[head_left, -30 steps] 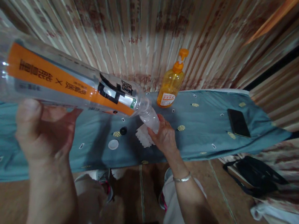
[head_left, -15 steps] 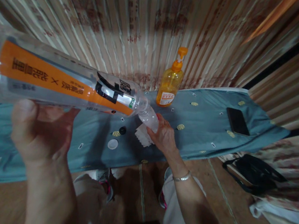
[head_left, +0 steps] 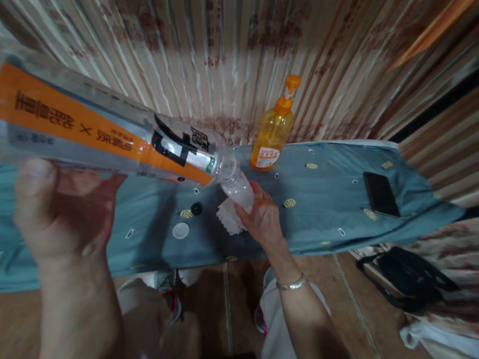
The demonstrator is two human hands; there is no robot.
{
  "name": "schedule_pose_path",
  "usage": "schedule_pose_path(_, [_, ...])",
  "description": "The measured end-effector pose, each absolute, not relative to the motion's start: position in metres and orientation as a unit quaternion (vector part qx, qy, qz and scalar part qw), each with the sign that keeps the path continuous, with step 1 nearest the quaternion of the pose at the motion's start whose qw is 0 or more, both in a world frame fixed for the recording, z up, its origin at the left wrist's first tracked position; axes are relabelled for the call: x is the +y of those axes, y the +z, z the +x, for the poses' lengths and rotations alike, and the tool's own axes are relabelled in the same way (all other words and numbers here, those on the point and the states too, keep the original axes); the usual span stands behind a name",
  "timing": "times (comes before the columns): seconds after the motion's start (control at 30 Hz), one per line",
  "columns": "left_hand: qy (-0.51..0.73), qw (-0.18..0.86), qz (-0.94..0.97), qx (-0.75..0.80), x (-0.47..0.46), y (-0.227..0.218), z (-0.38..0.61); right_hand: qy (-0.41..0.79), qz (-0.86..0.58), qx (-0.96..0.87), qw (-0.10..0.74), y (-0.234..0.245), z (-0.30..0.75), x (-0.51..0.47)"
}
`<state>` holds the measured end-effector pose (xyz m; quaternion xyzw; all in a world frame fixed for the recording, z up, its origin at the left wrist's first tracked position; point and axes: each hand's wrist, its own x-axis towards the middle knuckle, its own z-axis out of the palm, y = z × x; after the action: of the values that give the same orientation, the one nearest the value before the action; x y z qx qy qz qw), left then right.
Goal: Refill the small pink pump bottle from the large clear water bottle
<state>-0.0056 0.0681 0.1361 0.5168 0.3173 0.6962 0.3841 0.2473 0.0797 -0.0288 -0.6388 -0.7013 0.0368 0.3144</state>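
Observation:
My left hand is closed around a large clear plastic bottle with an orange and grey label, tipped nearly level with its mouth to the right. That mouth meets a small translucent bottle, tilted, which my right hand grips. Whether liquid runs between them I cannot tell. Under the small bottle lies a white paper tissue on the cloth. A black cap and a white cap rest to the left of the tissue.
An orange pump bottle stands at the back of the blue-green tablecloth. A black phone lies to the right. Beyond the table hangs a pleated curtain. A black bag is on the right, below table level.
The large bottle and my left hand have shifted very slightly left, the bottle's base end most. My right hand and the small bottle stay in place.

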Motion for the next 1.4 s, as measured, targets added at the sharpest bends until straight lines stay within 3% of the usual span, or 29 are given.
schedule_pose_path(0.27, [0.757,0.346,0.48,0.279,0.075,0.129,-0.003,0.038,-0.635,-0.703,0.32,-0.03,0.248,0.08])
schedule_pose_path(0.37, [0.71,0.372,0.511,0.31,0.073,0.131,-0.004,0.043,-0.637,-0.702,0.315,-0.03,0.248,0.08])
schedule_pose_path(0.43, [0.751,0.331,0.499,0.278,0.07,0.134,-0.005,0.043,-0.639,-0.703,0.31,-0.03,0.248,0.08])
schedule_pose_path(0.57, [0.679,0.37,0.544,0.325,0.067,0.137,-0.007,0.039,-0.636,-0.706,0.308,-0.03,0.248,0.08])
schedule_pose_path(1.1, [0.685,0.372,0.538,0.32,0.067,0.136,-0.01,0.037,-0.631,-0.713,0.304,-0.026,0.247,0.078])
schedule_pose_path(1.4, [0.775,0.34,0.463,0.263,0.081,0.127,-0.002,0.044,-0.628,-0.715,0.305,-0.025,0.248,0.077])
